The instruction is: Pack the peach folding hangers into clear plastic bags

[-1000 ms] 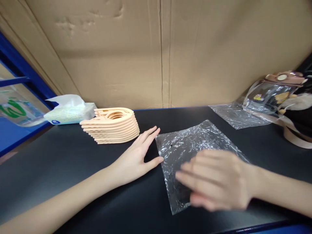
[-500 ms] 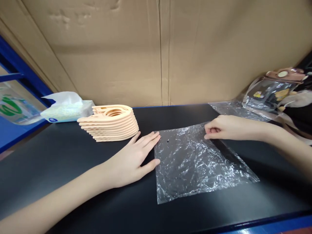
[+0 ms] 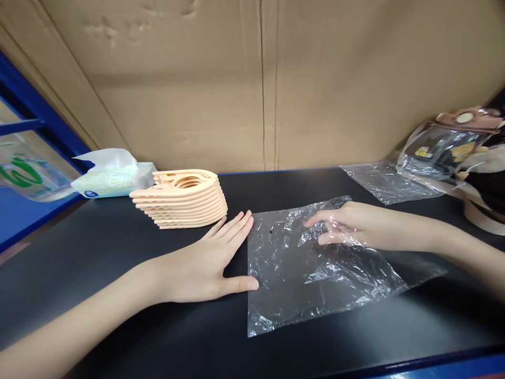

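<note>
A clear plastic bag point(image 3: 284, 284) lies flat on the black table, wrinkled, with a small dark hole near its upper left corner. My left hand point(image 3: 213, 258) rests flat with its fingers spread, the thumb and fingertips at the bag's left edge. Film covers my right hand point(image 3: 343, 226), which reaches in through the bag's right side. Its fingers are apart, with nothing seen between them. Beside my left little finger stands a neat stack of peach plastic pieces point(image 3: 185, 202), flat, looped and all alike.
A tissue pack point(image 3: 114, 181) sits at the back left, near a clear bottle point(image 3: 35, 171). Another clear plastic bag point(image 3: 386, 181) lies at the back right, under a clear drink bottle with a brown lid point(image 3: 445, 147). Cardboard point(image 3: 189, 95) stands behind the table point(image 3: 71, 252).
My right hand has gone from pinching the bag's upper right edge to lying inside it, fingers spread. The bag's right side has opened outward. My left thumb has slid down the left edge.
</note>
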`<act>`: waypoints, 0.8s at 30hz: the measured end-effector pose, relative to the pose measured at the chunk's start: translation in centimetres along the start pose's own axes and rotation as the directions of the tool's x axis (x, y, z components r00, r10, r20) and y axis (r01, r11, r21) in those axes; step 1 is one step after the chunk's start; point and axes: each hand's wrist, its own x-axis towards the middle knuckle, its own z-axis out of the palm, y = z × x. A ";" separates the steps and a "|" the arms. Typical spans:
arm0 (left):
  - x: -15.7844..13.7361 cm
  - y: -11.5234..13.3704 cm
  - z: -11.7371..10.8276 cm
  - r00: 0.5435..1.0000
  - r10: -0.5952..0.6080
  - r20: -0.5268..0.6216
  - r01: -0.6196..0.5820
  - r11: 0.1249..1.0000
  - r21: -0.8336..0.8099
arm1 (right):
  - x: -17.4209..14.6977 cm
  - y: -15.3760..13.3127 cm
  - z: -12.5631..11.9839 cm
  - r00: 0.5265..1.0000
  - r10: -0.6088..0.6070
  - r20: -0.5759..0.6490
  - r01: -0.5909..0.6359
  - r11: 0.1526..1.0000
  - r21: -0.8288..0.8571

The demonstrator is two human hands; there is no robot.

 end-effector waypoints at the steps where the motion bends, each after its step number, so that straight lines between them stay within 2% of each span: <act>1: 0.0 0.0 0.0 1.000 0.000 -0.004 0.000 1.000 0.002 | 0.0 -0.2 0.3 1.000 0.005 0.016 -0.005 1.000 -0.009; 3: 0.1 0.0 0.1 1.000 -0.001 -0.007 0.001 1.000 0.003 | 0.1 -0.5 0.9 0.997 -0.020 0.070 0.021 1.000 -0.008; 8: 0.1 0.2 0.0 0.999 -0.027 0.020 0.027 1.000 0.002 | 0.4 -0.8 2.5 0.968 -0.253 -0.008 0.251 0.963 -0.102; 11: -0.1 0.4 -0.1 1.000 -0.023 -0.017 0.023 1.000 -0.019 | 0.5 -0.4 3.2 0.950 -0.313 -0.021 0.308 0.944 -0.115; 18: -0.7 0.6 0.0 0.995 -0.091 0.034 0.092 0.996 -0.020 | 0.3 0.1 3.6 0.976 -0.197 0.090 0.205 0.974 -0.093; 24: -0.6 0.2 -0.1 1.000 -0.013 0.024 0.013 1.000 -0.017 | 0.1 -0.3 3.6 0.981 -0.189 0.053 0.193 0.978 -0.081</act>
